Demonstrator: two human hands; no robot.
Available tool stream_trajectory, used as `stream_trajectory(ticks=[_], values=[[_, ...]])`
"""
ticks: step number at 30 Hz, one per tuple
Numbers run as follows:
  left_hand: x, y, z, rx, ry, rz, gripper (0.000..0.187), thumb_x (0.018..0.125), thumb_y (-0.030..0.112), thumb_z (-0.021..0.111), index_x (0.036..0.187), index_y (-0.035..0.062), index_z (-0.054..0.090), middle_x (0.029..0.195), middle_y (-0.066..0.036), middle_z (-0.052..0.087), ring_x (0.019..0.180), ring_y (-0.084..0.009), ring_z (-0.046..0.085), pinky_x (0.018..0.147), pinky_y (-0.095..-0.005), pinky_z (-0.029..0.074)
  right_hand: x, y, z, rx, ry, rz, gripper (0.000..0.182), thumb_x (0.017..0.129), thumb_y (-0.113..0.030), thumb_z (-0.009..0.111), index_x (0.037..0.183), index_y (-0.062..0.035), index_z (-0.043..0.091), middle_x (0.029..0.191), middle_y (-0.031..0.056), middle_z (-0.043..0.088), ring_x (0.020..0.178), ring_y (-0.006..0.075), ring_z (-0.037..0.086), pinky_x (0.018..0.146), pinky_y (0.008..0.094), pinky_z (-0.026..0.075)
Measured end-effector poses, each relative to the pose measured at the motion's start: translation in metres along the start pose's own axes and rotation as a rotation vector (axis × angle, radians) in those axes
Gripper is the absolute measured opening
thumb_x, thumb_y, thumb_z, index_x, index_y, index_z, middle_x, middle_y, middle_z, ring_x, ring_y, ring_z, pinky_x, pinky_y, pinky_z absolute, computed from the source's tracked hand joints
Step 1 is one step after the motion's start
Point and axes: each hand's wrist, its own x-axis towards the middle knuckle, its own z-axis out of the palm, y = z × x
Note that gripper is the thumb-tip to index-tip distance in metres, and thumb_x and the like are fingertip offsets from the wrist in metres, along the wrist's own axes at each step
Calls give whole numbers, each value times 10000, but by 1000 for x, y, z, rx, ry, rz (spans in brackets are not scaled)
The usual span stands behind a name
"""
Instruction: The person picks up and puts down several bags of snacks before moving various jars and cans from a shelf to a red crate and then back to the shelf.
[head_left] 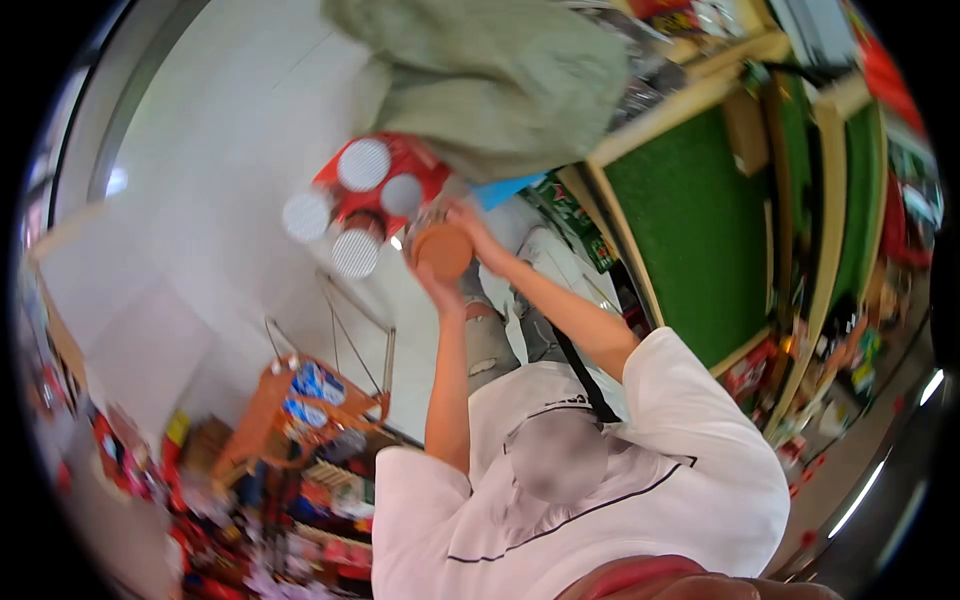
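Note:
A jar with an orange lid [442,251] is held between my two hands, its lid facing the camera. My left hand [437,286] grips its near-left side, and my right hand [474,232] holds the far-right side. Just left of my hands, several containers with pale round lids [363,165] stand close together, around and on a red item [413,152]. One of those lids [355,253] is the nearest to my left hand. Motion blur softens the fingers and the containers.
Olive-green cloth [490,80] hangs or lies beyond my hands. Wood-framed green panels [690,230] stand at the right. An orange-brown rack with blue-and-white packs [312,392] is at the lower left, near shelves of colourful goods [320,500]. A pale surface [230,130] extends at the upper left.

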Motion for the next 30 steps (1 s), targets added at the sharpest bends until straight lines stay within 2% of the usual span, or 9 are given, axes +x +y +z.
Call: stream_trajectory(ticks=[6, 10, 14, 16, 19, 23, 27, 29, 30], values=[[-101, -4, 15, 190, -234, -54, 821, 911, 526, 519, 1543, 140, 164, 1494, -147, 331, 1353, -311, 397, 1091, -463, 390, -129, -25, -54, 195, 14, 58, 683, 986, -402, 524, 1534, -104, 246, 1535, 89, 323, 1398, 220, 342, 1143, 330, 287], [-154, -2, 125, 418, -409, -113, 777, 945, 446, 536, 1539, 103, 171, 1496, -177, 320, 1371, -313, 365, 1110, -448, 352, -200, -44, -138, 63, 185, -183, 895, 884, -456, 633, 1563, -124, 155, 1562, 89, 272, 1422, 232, 307, 1134, 365, 312], [-133, -75, 206, 636, -863, -43, 668, 988, 404, 504, 1511, 79, 244, 1492, -172, 330, 1343, -287, 391, 1125, -403, 317, -224, -73, -218, 113, 455, -447, 1064, 801, -321, 781, 1569, -79, 85, 1552, 168, 258, 1423, 260, 311, 1156, 373, 284], [-131, -105, 264, 697, -1003, -30, 631, 991, 320, 513, 1505, 48, 269, 1511, -185, 320, 1381, -297, 349, 1151, -400, 272, -212, -78, -259, 131, 585, -529, 1069, 819, -367, 768, 1563, -51, 68, 1554, 190, 246, 1424, 273, 308, 1154, 375, 289], [-122, -152, 321, 975, -1057, 37, 649, 997, 364, 533, 1497, 32, 285, 1498, -186, 350, 1369, -292, 369, 1143, -383, 296, -203, -90, -309, 106, 778, -524, 1093, 827, -453, 758, 1539, 31, 87, 1538, 226, 303, 1396, 304, 364, 1124, 357, 343], [-119, -207, 339, 1054, -1002, 56, 746, 951, 461, 612, 1474, 18, 320, 1457, -199, 406, 1326, -306, 425, 1107, -384, 366, -190, -64, -370, 113, 721, -371, 942, 893, -512, 656, 1548, -16, 194, 1471, 221, 424, 1327, 283, 457, 1002, 371, 463], [-124, -219, 328, 1282, -1062, 401, 827, 952, 473, 598, 1480, -57, 246, 1433, -306, 392, 1311, -375, 446, 1084, -432, 379, -226, -65, -367, 397, 471, -308, 835, 911, -488, 639, 1562, -150, 241, 1504, 68, 431, 1290, 232, 478, 853, 386, 520], [-137, -222, 319, 1439, -961, 704, 863, 951, 460, 598, 1483, -90, 199, 1471, -338, 321, 1336, -446, 390, 1082, -485, 364, -260, -68, -360, 451, 292, -555, 814, 921, -486, 621, 1562, -155, 245, 1499, 64, 437, 1278, 220, 482, 851, 383, 518], [-154, -219, 314, 1586, -871, 824, 863, 927, 378, 639, 1502, -68, 175, 1516, -354, 215, 1368, -499, 304, 1099, -523, 331, -277, -66, -357, 429, 278, -468, 785, 926, -486, 609, 1551, -148, 275, 1493, 72, 443, 1287, 219, 480, 869, 391, 517]])
